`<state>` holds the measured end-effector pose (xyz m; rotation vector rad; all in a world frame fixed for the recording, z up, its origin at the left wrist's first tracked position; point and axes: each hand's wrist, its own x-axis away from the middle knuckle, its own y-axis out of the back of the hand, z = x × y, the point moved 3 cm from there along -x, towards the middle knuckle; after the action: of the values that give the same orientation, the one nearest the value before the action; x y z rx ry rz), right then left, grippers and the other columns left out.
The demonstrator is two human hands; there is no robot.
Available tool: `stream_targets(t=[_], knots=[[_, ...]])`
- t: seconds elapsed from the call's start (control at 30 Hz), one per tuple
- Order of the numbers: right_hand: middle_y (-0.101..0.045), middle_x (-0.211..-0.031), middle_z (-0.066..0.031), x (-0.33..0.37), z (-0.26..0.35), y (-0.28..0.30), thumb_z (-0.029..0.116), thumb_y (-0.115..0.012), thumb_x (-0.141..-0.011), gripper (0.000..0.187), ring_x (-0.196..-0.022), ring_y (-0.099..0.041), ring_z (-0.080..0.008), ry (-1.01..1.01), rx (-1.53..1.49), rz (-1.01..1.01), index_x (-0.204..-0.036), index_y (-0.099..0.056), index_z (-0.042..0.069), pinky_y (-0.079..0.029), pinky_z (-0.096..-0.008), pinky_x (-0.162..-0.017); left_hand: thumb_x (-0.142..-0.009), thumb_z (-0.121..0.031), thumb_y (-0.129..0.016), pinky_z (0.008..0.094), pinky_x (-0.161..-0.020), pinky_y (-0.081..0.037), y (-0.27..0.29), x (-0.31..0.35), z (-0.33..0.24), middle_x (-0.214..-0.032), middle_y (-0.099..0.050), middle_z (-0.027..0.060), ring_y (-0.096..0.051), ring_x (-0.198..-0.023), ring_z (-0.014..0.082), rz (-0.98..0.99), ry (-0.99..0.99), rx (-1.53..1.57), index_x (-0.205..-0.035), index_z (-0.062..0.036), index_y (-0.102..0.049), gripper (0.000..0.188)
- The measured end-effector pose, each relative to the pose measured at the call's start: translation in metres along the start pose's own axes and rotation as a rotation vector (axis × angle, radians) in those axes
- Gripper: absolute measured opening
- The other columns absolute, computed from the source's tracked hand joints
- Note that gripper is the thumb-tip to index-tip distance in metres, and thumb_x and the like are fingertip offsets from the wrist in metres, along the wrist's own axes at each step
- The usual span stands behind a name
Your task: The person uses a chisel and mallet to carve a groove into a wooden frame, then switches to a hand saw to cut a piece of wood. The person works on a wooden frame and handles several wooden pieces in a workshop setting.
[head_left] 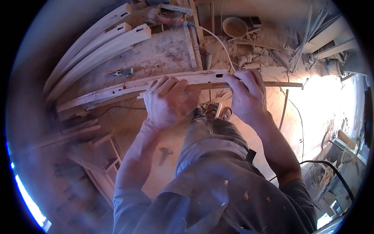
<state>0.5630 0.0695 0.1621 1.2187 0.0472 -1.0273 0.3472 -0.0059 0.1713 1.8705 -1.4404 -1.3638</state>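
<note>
A long pale wooden beam [130, 86] with small holes and a dark slot runs across in front of me. My left hand [165, 102] is closed over it near the middle, knuckles up and fingers curled over its far edge. Close to the slotted end, my right hand [248, 93] is wrapped round the same wood, fingertips partly hidden. A darker thin wooden strip [283, 84] lies along the near side and sticks out beyond my right hand. Whether my fingers also press on this strip, I cannot tell.
Several curved wooden pieces with slotted ends [126, 38] lie at far left. A yellow-and-blue hand tool [124, 72] rests on the dusty workbench [163, 50], beyond it a red power tool [165, 18]. At the back stands a round bowl [234, 27]. A hammer-like shape [165, 154] lies on the floor.
</note>
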Motion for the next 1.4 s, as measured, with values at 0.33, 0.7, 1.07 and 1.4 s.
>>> stream_targets(t=[0.33,0.7,1.07,1.4], knots=[[-0.061,-0.092,-0.0054,0.028,0.014,0.117,0.008,-0.081,-0.068,0.037,-0.089,-0.060,-0.0282,0.081,0.030,-0.041,-0.104,-0.070,0.007,-0.046,-0.0449,-0.082,-0.071,-0.025,-0.086,0.0360,-0.057,-0.043,0.014,0.021,-0.106,-0.075,-0.062,0.0047,-0.058,-0.064,0.0240,-0.260,-0.155,-0.105,-0.089,-0.0050,-0.071,0.031],[-0.061,-0.095,-0.0072,0.045,0.018,0.162,0.015,-0.082,-0.067,0.035,-0.096,-0.057,-0.0286,0.126,0.121,0.040,-0.098,-0.068,0.007,-0.039,-0.0458,-0.094,-0.087,-0.023,-0.079,0.0316,-0.056,-0.047,-0.021,0.047,-0.169,-0.064,-0.062,0.0085,-0.059,-0.056,0.0203,-0.194,0.306,0.148,-0.082,-0.0035,-0.073,0.022],[-0.066,-0.120,-0.0134,0.143,-0.050,0.047,0.010,-0.075,-0.084,0.043,-0.109,-0.061,-0.0276,-0.571,-0.498,-0.175,-0.125,-0.067,0.000,-0.048,-0.0399,-0.098,-0.097,-0.042,-0.066,0.0279,-0.052,-0.040,-0.035,0.114,-0.115,-0.056,-0.056,-0.0002,-0.051,-0.055,0.0076,0.033,1.077,0.442,-0.069,-0.0014,-0.069,0.049],[-0.067,-0.117,-0.0079,0.249,-0.162,-0.208,0.042,-0.068,-0.095,0.057,-0.104,-0.063,-0.0217,-1.403,-0.897,-0.080,-0.138,-0.060,0.005,-0.049,-0.0366,-0.089,-0.095,-0.046,-0.064,0.0368,-0.062,-0.050,-0.046,0.162,-0.021,-0.061,-0.065,0.0090,-0.064,-0.060,0.0197,0.174,1.141,0.337,-0.080,-0.0011,-0.076,0.048]])
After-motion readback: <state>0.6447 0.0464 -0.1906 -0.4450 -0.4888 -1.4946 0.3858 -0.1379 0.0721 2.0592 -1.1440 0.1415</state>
